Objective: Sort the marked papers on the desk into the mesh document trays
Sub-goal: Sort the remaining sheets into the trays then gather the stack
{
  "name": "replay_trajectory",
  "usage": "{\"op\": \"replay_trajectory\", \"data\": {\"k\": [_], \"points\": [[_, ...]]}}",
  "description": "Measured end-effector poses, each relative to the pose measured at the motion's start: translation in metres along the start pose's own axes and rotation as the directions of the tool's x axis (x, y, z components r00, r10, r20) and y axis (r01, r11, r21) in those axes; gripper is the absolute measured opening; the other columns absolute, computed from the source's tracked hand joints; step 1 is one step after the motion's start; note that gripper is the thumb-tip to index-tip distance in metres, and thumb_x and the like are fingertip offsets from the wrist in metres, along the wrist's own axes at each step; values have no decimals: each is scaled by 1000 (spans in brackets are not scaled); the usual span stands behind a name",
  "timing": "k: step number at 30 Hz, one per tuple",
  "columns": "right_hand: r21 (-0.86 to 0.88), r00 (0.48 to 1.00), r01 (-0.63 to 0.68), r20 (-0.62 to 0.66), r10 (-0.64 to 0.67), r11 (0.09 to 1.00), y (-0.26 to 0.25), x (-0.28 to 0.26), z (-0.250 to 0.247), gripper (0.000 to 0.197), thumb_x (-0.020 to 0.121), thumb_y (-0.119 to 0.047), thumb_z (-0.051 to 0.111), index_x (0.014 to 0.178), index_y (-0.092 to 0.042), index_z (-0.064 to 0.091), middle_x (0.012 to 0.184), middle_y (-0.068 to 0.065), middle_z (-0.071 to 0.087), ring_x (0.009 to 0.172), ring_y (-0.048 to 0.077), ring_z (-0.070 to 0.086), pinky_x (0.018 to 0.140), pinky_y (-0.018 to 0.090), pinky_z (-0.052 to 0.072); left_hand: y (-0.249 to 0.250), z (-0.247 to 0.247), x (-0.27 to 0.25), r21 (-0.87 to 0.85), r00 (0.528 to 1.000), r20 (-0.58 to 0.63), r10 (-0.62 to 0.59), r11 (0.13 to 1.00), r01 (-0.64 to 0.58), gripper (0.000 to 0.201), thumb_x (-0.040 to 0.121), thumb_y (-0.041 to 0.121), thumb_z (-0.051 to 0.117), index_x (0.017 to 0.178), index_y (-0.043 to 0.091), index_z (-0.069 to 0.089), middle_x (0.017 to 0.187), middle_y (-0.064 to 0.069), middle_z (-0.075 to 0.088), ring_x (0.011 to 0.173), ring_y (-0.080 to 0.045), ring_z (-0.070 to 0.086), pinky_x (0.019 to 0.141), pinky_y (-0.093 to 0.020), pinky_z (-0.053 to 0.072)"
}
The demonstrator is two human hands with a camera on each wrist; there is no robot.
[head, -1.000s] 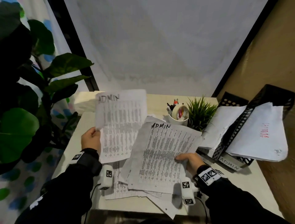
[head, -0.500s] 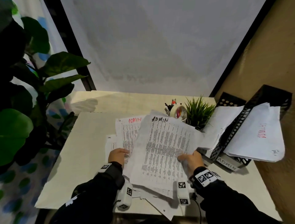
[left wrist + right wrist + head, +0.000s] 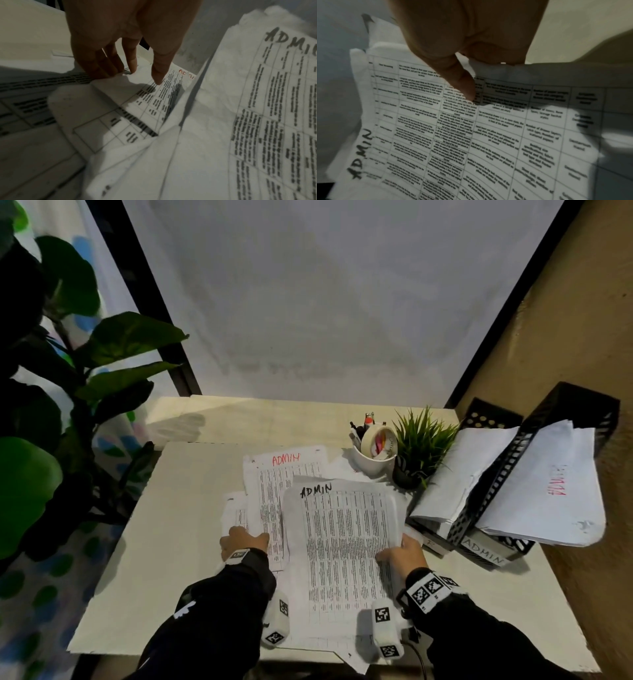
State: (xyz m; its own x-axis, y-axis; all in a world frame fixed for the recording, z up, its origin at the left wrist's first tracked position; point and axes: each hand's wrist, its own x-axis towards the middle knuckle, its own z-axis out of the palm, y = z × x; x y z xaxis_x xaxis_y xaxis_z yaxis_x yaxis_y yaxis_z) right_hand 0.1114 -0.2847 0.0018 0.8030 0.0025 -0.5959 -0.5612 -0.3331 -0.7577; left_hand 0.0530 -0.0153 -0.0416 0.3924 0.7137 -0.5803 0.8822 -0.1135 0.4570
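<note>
Both hands on ADMIN sheets, sorting part done.

Right hand point(image 3: 402, 556) pinching right edge of black-marked ADMIN sheet point(image 3: 342, 546), thumb on top, fingers curled under; sheet a bit raised over pile. Left hand point(image 3: 241, 542) flat, fingers straight, pressing on red-marked ADMIN sheet point(image 3: 274, 491) lying on desk point(image 3: 154, 542). More sheets underneath, marks hidden. Mesh trays point(image 3: 496, 501) at desk's right, tilted, w/ papers already in two slots, one labelled ADMIN. Judged approx. midway: some filed, at least two ADMIN sheets plus rest of pile left to file.
</note>
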Motion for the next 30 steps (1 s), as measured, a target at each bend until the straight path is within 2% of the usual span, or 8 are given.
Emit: {"op": "replay_trajectory", "data": {"k": [4,8,14,17,20,24,27,30], "points": [[-2,1000,-11,-4,11,1000,2,3,-2,38,72,19,57,106,1,62,97,18,64,92,30,59,80,32,47,-7,0,3,-107,996,-15,84,991,-86,51,77,14,69,121,1,48,123,-22,56,113,-37,54,94,-36,41],[44,998,-42,-41,43,998,7,8,-1,35,75,13,56,108,4,63,99,24,68,95,38,64,88,46,53,-9,-21,7,-119,959,-155,238,959,-257,15,88,11,50,79,2,56,88,-24,59,82,-35,54,74,-34,41],[206,997,-64,-22,70,976,4,7,4,37,79,19,45,109,5,62,97,24,67,92,39,65,84,51,53,4,-93,15,-189,852,-443,281,899,-395,25,90,2,45,101,-5,66,106,-30,64,100,-45,57,89,-40,44],[192,997,-69,-28,76,979,-2,5,4,28,83,18,46,107,10,58,92,21,63,82,34,61,66,33,54,9,-133,19,-307,806,-542,236,838,-452,25,88,1,46,100,-9,65,105,-32,64,99,-41,59,85,-35,43],[137,998,-45,-35,50,990,-10,2,3,25,85,14,50,108,8,58,93,20,58,72,28,56,49,18,50,15,-155,10,-369,817,-514,262,792,-487,24,88,5,53,105,-8,65,110,-28,65,87,-23,53,74,-19,41],[115,998,-56,-5,57,992,-17,1,4,27,85,13,52,110,7,58,101,24,62,88,30,57,90,45,49,13,-137,-14,-354,826,-413,384,768,-534,21,87,8,59,102,-5,64,107,-24,66,93,-26,60,87,-32,45],[115,997,-75,3,75,991,-22,2,7,27,84,12,54,109,7,60,99,26,64,84,30,56,94,53,48,3,-101,-37,-348,865,-289,410,797,-494,15,87,10,59,99,4,65,101,-17,67,95,-30,62,87,-35,45],[170,997,-76,45,69,983,-28,2,7,31,83,15,52,112,6,59,100,20,62,90,32,59,86,44,49,-9,-63,-58,-346,903,-139,408,834,-430,16,90,10,56,103,5,64,113,-15,65,106,-28,59,97,-38,44]]}}
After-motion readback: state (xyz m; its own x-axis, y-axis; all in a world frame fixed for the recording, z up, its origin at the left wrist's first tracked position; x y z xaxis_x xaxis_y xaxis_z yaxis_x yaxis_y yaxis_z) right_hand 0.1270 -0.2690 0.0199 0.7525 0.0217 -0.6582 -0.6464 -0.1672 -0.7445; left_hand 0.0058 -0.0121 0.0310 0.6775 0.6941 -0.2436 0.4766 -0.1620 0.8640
